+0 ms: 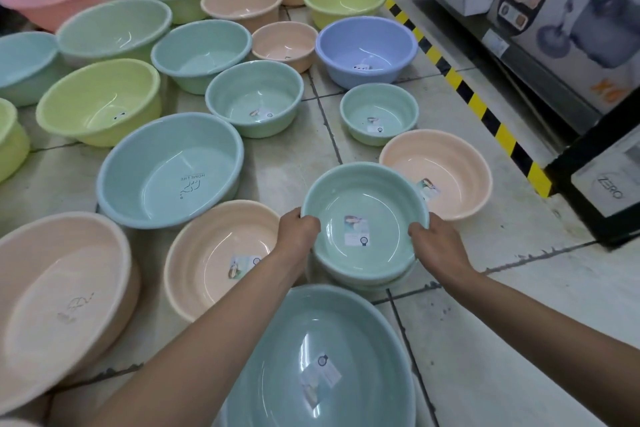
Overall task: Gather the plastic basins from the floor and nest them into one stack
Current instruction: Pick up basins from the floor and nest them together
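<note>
Both hands, left hand (298, 230) and right hand (437, 242), grip opposite rims of a small green basin (363, 215) with closed fingers (417, 228), holding it between them, nested atop another green basin (367, 282) on the floor (502, 340).

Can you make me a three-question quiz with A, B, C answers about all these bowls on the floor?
1. Where is the purple basin?
A. Near the striped floor tape
B. Under the hands
C. Inside a pink basin

2. What colour is the basin the hands hold?
A. Yellow
B. Green
C. Purple

3. How is the held basin being gripped?
A. One hand only
B. Both hands on its rim
C. Not touched

Answers: 1 A, it sits beside the yellow-black tape. 2 B, it is pale green. 3 B, the left hand and right hand grip opposite sides of the rim.
</note>
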### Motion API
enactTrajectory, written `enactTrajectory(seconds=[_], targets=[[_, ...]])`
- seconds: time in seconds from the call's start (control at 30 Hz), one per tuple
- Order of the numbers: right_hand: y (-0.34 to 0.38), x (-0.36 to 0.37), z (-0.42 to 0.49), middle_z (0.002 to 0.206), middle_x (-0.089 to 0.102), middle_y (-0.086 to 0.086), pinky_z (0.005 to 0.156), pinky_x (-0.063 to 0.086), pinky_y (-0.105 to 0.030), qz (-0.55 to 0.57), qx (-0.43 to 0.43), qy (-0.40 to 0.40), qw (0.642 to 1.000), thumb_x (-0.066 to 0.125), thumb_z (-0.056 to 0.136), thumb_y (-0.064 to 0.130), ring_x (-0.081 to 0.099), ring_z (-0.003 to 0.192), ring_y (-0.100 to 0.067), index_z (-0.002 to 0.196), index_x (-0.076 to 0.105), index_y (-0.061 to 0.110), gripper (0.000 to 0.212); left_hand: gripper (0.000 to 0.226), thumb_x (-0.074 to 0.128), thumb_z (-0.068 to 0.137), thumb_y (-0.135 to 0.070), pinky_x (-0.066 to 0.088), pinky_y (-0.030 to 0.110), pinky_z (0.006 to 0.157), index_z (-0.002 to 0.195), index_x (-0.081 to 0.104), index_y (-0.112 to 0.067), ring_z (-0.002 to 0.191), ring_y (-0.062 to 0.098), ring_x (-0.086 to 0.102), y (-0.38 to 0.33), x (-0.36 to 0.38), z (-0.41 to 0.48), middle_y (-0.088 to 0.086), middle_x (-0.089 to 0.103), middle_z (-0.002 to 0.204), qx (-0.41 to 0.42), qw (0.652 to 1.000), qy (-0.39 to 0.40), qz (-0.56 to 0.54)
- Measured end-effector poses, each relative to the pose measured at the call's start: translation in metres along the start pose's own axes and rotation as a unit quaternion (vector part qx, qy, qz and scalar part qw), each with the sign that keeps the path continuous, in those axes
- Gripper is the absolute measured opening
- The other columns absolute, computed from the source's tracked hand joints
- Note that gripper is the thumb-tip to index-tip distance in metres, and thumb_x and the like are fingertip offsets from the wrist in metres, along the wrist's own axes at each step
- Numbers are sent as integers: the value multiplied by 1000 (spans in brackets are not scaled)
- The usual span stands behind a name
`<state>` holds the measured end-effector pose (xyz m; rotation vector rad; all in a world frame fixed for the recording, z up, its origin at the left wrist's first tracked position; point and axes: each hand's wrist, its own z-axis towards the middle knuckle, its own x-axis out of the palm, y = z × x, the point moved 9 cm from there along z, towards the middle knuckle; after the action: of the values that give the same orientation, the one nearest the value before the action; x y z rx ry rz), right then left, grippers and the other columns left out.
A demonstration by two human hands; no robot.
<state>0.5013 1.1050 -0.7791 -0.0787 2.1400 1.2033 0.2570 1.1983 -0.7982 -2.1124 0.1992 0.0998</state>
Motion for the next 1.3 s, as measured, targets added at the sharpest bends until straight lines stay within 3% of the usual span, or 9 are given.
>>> enactTrajectory(seconds=[0.1, 0.27, 0.43, 0.53, 0.6, 0.83, 1.03, 1.13, 1.3], targets=[[-10, 3, -4, 96, 66, 1, 77, 49, -37, 1, 12, 0, 1000, 43, 90, 18, 62, 92, -28, 110, 62, 24, 28, 25, 45, 81, 10, 40, 17, 44, 75, 60, -10, 56, 19, 49, 14, 5, -3, 5, 56, 67, -18, 1000, 7, -4], [-25, 18, 0, 106, 64, -1, 81, 52, -38, 18, 19, 20, 999, 43, 91, 19, 62, 97, -27, 134, 55, 28, 46, 28, 43, 84, 9, 45, 17, 44, 84, 62, -11, 63, 18, 54, 25, 8, 4, 6, 62, 77, -19, 1000, 2, 17], [-32, 37, 3, 103, 62, -1, 53, 57, -33, 58, 59, 59, 995, 41, 93, 22, 65, 90, -26, 137, 47, 28, 45, 32, 46, 81, 1, 47, 28, 65, 105, 60, -14, 87, 26, 62, 32, 1, 14, 7, 67, 97, -14, 996, 13, 93], [-24, 50, 5, 105, 65, -4, 52, 57, -35, 63, 49, 79, 994, 41, 91, 23, 67, 86, -28, 136, 47, 29, 46, 44, 48, 70, -11, 47, 27, 64, 112, 60, -12, 90, 27, 64, 36, -13, 14, 8, 68, 103, -16, 994, -3, 111], [-17, 56, 6, 103, 66, -4, 49, 55, -32, 80, 44, 82, 992, 41, 92, 21, 68, 83, -28, 134, 50, 29, 44, 48, 46, 66, -13, 48, 27, 63, 111, 62, -10, 88, 28, 65, 37, -21, 15, 11, 69, 101, -15, 995, -18, 97], [38, 53, 23, 93, 66, -5, 42, 47, -29, 138, -26, 91, 986, 51, 87, 10, 60, 63, -24, 115, 55, 23, 31, 23, 52, 75, 0, 49, 34, 69, 82, 63, -19, 72, 25, 61, -10, -44, 20, 8, 67, 81, 45, 996, -67, -27], [92, 25, 82, 99, 68, -4, 43, 46, -26, 155, -65, 71, 983, 56, 71, 15, 63, 76, -26, 118, 58, 22, 48, 45, 50, 61, -6, 51, 36, 76, 103, 66, -11, 86, 26, 64, -78, -22, 53, 7, 71, 92, 84, 991, -44, -98], [115, 1, 121, 93, 68, -5, 46, 43, -28, 169, -81, 39, 982, 55, 77, 9, 60, 72, -24, 110, 63, 19, 35, 45, 44, 77, 6, 53, 33, 79, 116, 62, -10, 93, 25, 65, -112, 5, 83, 6, 70, 97, 96, 990, -18, -104], [136, -30, 193, 79, 64, -6, 48, 42, -30, 176, -93, 5, 980, 55, 79, 10, 52, 63, -25, 93, 67, 18, 20, 50, 39, 81, 10, 53, 41, 87, 125, 58, -4, 107, 34, 64, -152, 48, 134, 12, 68, 105, 99, 990, -17, -101]])
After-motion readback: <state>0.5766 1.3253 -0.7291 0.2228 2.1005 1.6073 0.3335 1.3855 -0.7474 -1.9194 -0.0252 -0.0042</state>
